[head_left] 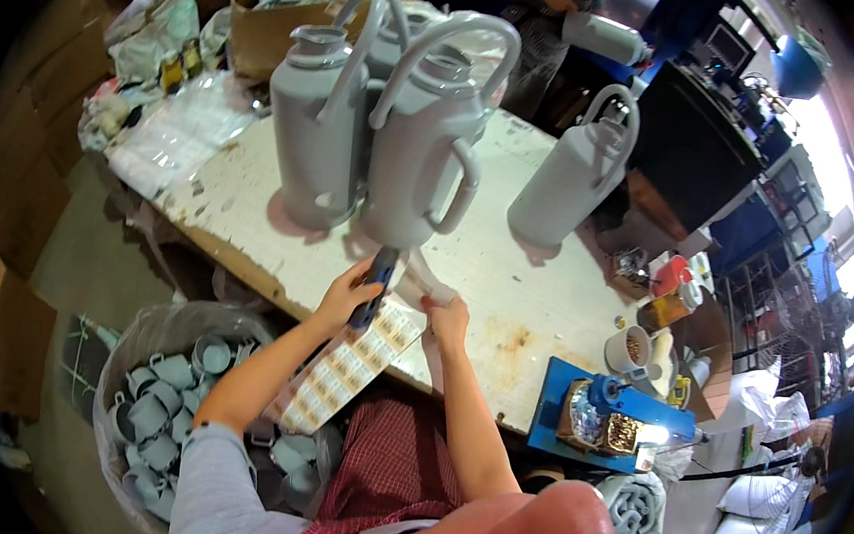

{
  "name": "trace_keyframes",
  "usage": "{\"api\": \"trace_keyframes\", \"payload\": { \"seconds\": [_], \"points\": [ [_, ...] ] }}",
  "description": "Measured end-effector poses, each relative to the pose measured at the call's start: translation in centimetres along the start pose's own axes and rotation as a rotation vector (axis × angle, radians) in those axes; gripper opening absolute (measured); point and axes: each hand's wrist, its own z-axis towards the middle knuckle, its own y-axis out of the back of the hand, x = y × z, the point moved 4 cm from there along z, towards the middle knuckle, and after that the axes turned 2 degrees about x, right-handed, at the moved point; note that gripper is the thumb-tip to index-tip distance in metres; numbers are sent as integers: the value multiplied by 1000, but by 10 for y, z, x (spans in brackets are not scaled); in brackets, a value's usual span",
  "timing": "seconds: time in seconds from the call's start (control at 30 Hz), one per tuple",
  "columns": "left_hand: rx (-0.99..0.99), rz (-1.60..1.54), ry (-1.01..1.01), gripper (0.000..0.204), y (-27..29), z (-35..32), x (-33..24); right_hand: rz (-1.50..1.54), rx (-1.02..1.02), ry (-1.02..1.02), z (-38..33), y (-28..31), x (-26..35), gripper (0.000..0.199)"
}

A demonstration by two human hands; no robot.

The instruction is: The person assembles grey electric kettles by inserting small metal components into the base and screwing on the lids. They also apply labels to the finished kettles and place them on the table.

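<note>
My left hand (pixel 342 299) is closed around a dark elongated hand tool (pixel 381 271), whose exact kind I cannot make out. Beneath it a sheet of small printed labels (pixel 347 364) slants down past the table's near edge. My right hand (pixel 449 321) pinches a pale strip (pixel 424 281) close to the sheet's upper end; whether the two are joined is unclear. Just beyond both hands stands a grey jug (pixel 412 180) with a side handle and a raised carrying loop. Another grey jug (pixel 314 148) is at its left, with a third partly hidden behind.
A separate grey jug (pixel 566 188) stands right on the white table (pixel 489 302). A blue metal fixture (pixel 559 433) with small parts occupies the near right corner. Below left, a lined bin (pixel 118 363) holds several grey cups. Across the table a person (pixel 545 35) holds a grey jug.
</note>
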Motion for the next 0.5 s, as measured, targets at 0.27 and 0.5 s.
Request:
{"api": "trace_keyframes", "payload": {
  "seconds": [0.27,0.5],
  "points": [
    [-45,4,145,60,10,-46,35,-462,-274,447,-21,-15,28,98],
    [-98,85,37,60,7,-71,37,-450,-96,819,-75,-8,14,69]
  ]
}}
